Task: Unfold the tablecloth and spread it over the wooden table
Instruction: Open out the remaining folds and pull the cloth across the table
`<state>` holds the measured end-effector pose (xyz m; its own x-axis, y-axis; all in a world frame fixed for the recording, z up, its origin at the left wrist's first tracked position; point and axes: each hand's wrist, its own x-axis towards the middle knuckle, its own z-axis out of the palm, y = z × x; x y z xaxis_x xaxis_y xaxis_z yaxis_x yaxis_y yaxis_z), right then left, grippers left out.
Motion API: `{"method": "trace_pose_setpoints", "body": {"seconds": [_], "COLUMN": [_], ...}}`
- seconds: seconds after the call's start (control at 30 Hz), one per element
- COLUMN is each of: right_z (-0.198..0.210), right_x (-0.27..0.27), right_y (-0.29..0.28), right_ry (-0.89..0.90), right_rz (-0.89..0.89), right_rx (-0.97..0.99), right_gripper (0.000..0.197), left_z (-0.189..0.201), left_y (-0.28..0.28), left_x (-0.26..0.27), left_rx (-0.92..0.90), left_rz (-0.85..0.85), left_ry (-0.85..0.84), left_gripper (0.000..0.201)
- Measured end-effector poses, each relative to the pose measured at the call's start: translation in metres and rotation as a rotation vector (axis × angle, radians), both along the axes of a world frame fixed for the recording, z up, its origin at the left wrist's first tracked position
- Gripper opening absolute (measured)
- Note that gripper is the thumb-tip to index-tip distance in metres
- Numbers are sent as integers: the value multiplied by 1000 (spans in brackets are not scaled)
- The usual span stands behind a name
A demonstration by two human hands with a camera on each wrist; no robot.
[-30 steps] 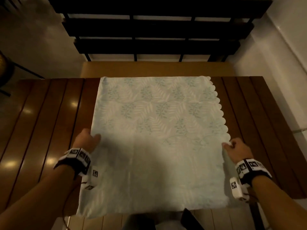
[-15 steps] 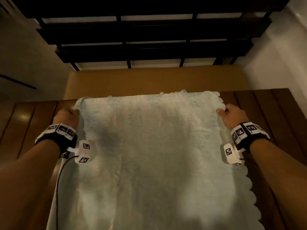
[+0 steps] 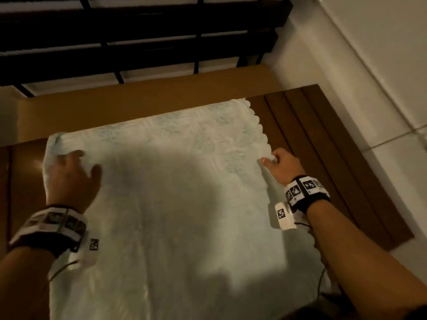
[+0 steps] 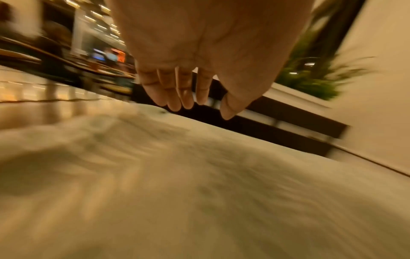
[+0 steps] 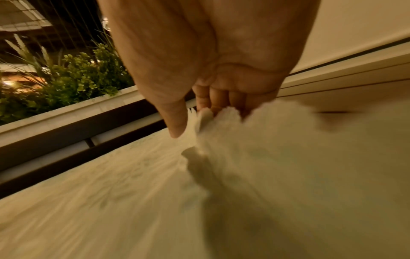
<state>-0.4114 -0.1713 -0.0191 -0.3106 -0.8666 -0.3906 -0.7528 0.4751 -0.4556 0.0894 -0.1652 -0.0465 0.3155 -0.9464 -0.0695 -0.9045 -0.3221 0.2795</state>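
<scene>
fingers (image 4: 177, 91) of left hand (image 3: 69, 179) straight, loose above tablecloth (image 3: 175, 204); right hand (image 3: 280, 165) pinching scalloped edge. press flat, pull outward from pinch.

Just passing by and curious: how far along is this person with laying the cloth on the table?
Partly done. The tablecloth already lies flat along the middle of the wooden table. In hand: the right hand pinches its scalloped edge, while the left hand hovers open above the cloth. Left: bare wood shows on both sides, so the cloth probably needs further unfolding.
</scene>
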Motion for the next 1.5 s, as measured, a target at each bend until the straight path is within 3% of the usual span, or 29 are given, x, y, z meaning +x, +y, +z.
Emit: {"method": "trace_pose_setpoints", "body": {"seconds": [0.1,0.23,0.4,0.5,0.57,0.63,0.7,0.9,1.03,1.13,1.27,1.37,1.5], "right_z": [1,1,19,35,44,48,42,-14,-26,-24,2,23,22], "right_x": [5,23,49,57,54,48,38,17,24,36,95,173,278], "right_y": [67,130,153,158,159,165,176,225,249,257,257,255,255], "right_ry": [-16,-31,-72,-155,-220,-266,-292,-259,-211,-131,-369,-512,-547], "right_rz": [-63,-96,36,126,176,179,167,142,97,145,136,162,198], "right_rx": [65,56,-126,-218,-251,-257,-212,77,205,294,194,131,72], "right_gripper": [30,28,24,34,21,17,25,30,29,21,13,41,41], "left_z": [13,20,54,70,73,77,83,91,89,86,87,86,86], "left_y": [30,47,50,26,-1,-23,-46,-103,-109,-99,-65,-37,-5], "left_x": [-90,-191,-294,-328,-333,-324,-308,-236,-167,-109,-48,4,79], "left_rx": [-38,-43,-90,-10,116,221,284,332,349,388,394,339,292], "left_rz": [-449,-1009,-1375,-1604,-1690,-1665,-1531,-1120,-907,-806,-715,-668,-624], "left_ry": [109,57,-242,-365,-445,-524,-595,-902,-966,-904,-694,-589,-440], "left_gripper": [51,69,82,59,34,29,29,28,27,33,29,26,22]}}
